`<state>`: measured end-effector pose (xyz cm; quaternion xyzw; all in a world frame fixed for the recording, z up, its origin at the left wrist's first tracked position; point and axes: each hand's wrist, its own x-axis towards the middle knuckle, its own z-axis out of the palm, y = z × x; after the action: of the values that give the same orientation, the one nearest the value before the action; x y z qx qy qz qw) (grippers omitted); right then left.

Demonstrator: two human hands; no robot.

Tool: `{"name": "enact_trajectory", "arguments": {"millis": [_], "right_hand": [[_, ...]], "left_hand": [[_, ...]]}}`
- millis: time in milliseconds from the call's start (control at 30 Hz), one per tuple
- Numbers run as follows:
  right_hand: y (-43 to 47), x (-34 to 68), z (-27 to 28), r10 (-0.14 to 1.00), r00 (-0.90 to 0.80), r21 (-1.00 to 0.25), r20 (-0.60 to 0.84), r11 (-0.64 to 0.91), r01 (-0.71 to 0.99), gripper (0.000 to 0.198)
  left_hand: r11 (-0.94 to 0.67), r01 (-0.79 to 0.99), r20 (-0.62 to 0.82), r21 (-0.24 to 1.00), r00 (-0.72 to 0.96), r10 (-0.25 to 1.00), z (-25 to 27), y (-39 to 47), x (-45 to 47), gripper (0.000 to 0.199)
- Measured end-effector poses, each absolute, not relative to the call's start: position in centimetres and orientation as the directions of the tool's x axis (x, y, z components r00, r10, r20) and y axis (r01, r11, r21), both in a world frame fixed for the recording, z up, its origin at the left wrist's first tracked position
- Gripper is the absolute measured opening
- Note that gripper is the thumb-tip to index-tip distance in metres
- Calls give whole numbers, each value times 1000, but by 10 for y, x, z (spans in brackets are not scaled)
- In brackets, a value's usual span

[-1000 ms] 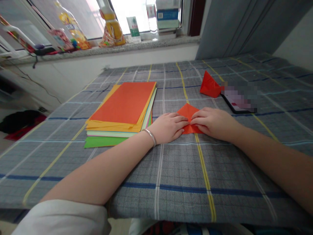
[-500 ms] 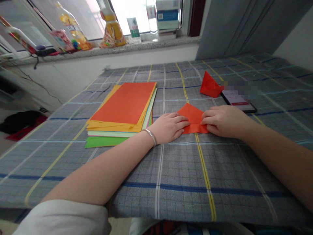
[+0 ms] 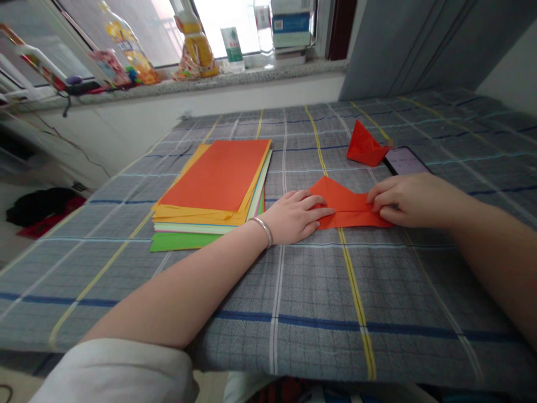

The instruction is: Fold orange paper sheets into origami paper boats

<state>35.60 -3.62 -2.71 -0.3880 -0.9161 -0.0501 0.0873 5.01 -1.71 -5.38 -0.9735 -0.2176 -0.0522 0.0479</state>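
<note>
A folded orange sheet of paper [image 3: 350, 210] lies on the checked cloth, peaked at the back, with a strip along its front and a flap reaching to the right. My left hand [image 3: 297, 215], with a silver bangle at the wrist, rests its outstretched fingers flat on the sheet's left part. At the right end of the flap, my right hand [image 3: 405, 201] has its fingers bent together around the paper's edge; the thumb is partly hidden. Behind the sheet stands a folded red-orange paper shape [image 3: 364, 146] with a pointed top.
Left of my hands lies a stack of coloured paper [image 3: 218, 176], orange on top. A phone [image 3: 406, 159] sits beyond my right hand, partly covered by it. Bottles, a tube and boxes line the windowsill [image 3: 210, 83]. The checked cloth [image 3: 310, 291] covers the surface.
My right hand has moved to the right, drawing out the paper's right flap, so the sheet is wider now. My left hand stays on the left part. The view has shifted slightly.
</note>
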Motion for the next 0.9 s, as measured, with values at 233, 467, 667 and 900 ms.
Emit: {"name": "enact_trajectory", "arguments": {"millis": [233,467,667,900], "right_hand": [[-32,368,-23,722,-687,-25,82,691,722,26],[-30,356,-29,783,-551,3,290,575,818,33],[-38,324,-51,661,-704,-80,260,741,667,40],[-40,318,-51,642,-726,-109,244,763,638,36]], "left_hand": [[-899,431,111,-73,900,422,-52,-17,51,46],[-900,428,124,-84,901,417,-53,-16,53,45],[-897,435,147,-76,895,422,-51,-18,54,43],[-915,387,139,-114,918,371,-41,-15,44,38]]}}
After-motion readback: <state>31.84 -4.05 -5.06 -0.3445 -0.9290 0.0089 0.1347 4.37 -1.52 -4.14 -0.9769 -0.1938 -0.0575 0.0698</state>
